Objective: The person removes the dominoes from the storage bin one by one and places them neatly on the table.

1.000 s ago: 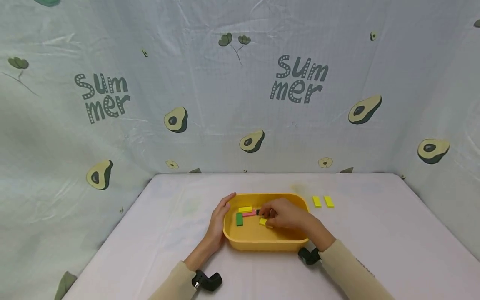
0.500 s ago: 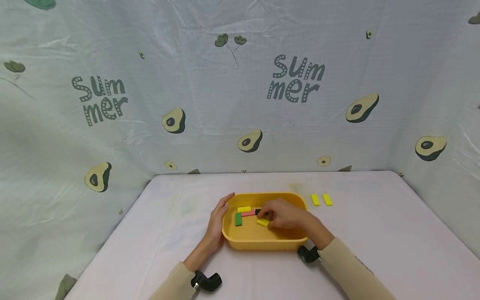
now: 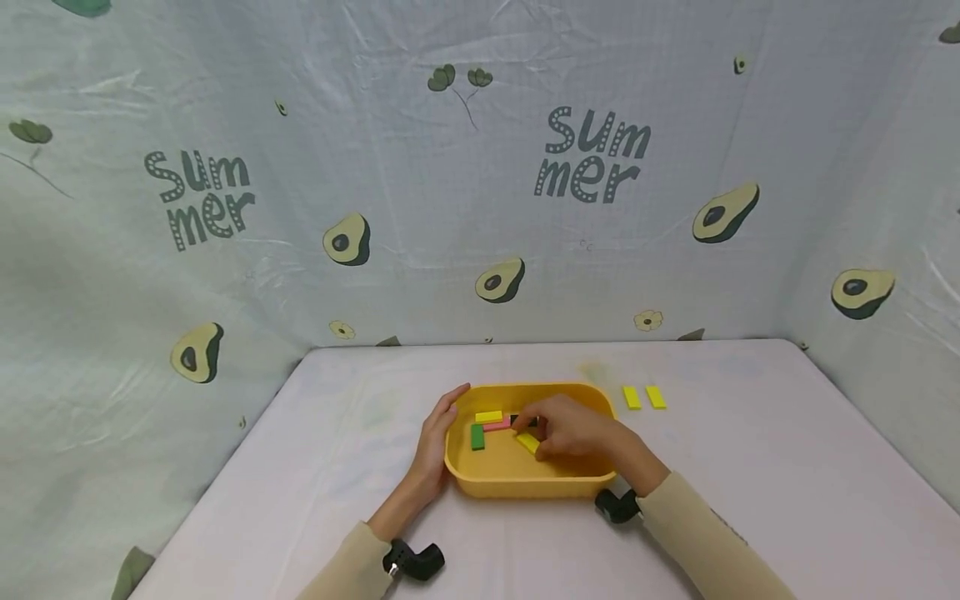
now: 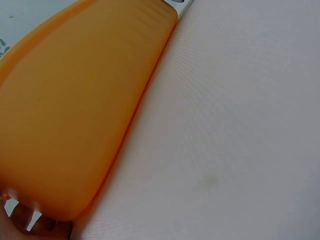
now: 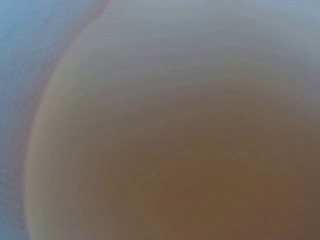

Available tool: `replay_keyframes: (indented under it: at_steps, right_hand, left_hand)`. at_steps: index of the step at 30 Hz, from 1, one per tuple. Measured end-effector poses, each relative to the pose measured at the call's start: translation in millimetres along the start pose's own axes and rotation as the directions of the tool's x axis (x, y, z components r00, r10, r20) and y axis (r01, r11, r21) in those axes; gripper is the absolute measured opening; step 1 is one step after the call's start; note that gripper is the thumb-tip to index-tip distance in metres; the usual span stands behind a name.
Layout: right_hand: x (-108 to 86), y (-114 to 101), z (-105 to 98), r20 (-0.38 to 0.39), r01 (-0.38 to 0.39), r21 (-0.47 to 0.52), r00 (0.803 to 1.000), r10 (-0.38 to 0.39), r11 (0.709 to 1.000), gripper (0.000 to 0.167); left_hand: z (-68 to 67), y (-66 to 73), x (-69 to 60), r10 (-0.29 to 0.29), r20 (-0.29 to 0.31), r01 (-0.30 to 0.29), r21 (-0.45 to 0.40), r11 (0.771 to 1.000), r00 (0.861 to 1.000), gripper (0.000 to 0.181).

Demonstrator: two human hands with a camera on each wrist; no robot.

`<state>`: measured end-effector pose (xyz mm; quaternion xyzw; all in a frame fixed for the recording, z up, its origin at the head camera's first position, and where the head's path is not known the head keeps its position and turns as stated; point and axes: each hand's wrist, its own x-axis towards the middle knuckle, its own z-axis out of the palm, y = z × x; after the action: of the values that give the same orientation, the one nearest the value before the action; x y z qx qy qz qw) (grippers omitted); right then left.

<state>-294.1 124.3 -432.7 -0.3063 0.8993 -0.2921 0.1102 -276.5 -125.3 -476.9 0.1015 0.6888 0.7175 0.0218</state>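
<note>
"White tabletop (image 3: 360, 433). What stands on it?"

"A yellow tray (image 3: 525, 488), the left hand (image 3: 432, 439) against its left side, fingers straight."

"And the right hand (image 3: 572, 427)?"

"Inside the tray, fingers pinching a slanting yellow block (image 3: 528, 442), right of the green block (image 3: 477, 437)."

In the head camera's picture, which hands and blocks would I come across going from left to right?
Left hand, green block, pink block, right hand pinching a yellow block, nearer tabletop block (yellow), last tabletop block (yellow). Other pieces overlap these, so I skip them.
</note>
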Motion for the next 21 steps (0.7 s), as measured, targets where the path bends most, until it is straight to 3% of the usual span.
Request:
replay_keyframes:
  at_steps: [21]
  right_hand:
    - [-0.7, 0.2, -2.9, -0.023, 0.0, -0.028, 1.0, 0.0, 1.0, 0.038]
  left_hand:
    - [0.3, -0.9, 1.1, 0.007, 0.006, -0.007, -0.007, 1.0, 1.0, 0.049]
